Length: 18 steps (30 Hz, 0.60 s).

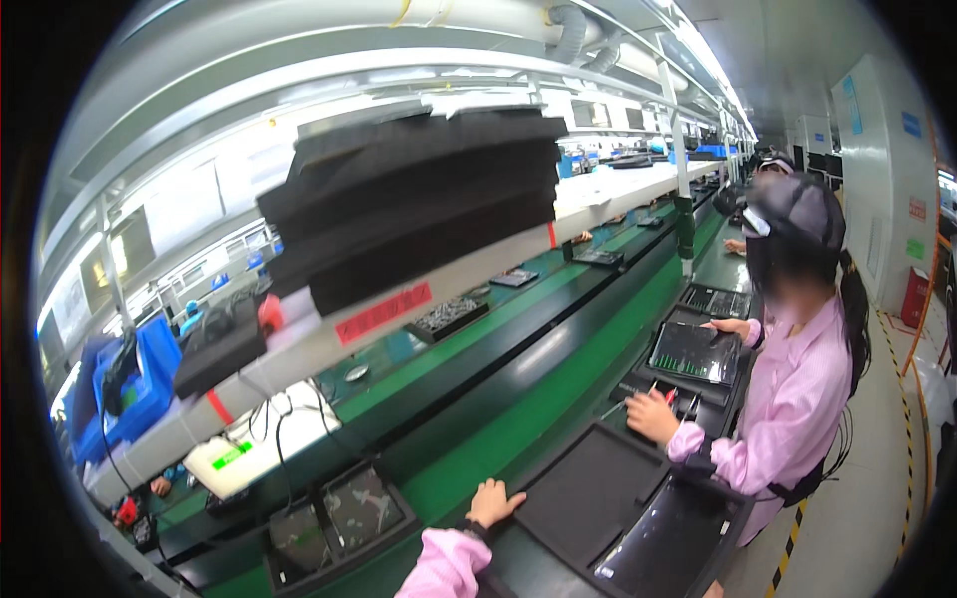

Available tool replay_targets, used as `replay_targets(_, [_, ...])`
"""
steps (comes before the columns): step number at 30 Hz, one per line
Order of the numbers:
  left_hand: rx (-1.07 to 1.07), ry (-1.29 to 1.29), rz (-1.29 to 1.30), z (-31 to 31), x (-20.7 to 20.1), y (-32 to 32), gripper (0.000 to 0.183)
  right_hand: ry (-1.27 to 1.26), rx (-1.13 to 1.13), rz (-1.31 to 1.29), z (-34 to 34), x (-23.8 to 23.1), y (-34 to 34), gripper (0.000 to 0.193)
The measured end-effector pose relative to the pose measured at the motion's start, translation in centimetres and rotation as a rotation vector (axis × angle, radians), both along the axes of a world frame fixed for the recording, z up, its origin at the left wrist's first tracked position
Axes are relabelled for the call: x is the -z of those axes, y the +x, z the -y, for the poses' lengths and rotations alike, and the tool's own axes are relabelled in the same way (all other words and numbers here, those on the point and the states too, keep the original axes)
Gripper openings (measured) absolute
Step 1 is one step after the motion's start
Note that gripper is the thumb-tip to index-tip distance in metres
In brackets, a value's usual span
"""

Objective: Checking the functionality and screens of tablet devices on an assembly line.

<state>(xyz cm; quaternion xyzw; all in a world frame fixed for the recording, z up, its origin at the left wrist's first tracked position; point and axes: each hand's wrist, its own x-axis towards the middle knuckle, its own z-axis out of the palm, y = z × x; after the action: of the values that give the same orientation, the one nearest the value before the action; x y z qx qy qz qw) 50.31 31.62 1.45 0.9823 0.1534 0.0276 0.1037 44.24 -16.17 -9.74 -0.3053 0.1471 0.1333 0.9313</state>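
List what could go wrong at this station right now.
1. The left hand rests at the edge of the black tray beside the green conveyor belt; if the belt runs, fingers could get caught.
2. The stack of black foam sheets overhangs the shelf above the belt and might slip down.
3. A co-worker's hand works close by, so reaching arms could collide.

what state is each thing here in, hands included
left hand: open, fingers spread, resting at the edge of the black foam tray
right hand: out of view
black foam tray: open, flat, nothing in its recess
open laptop: lying flat, screen dark
co-worker's laptop: open-cased, green board exposed
black foam stack: piled on the upper shelf
green conveyor belt: bare along the middle
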Motion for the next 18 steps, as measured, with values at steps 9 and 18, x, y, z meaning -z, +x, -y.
replay_targets(9, [-0.23, -0.714, -0.271, 1.7, -7.9, -4.6, 0.101, -0.126, -0.124, -0.014, 1.4, -17.8, 6.5, 0.024])
replay_targets(18, [-0.598, -1.012, 0.243, 11.2, -27.6, -20.1, 0.05, -0.211, -0.295, 0.06, 2.2, -27.5, 11.6, 0.021])
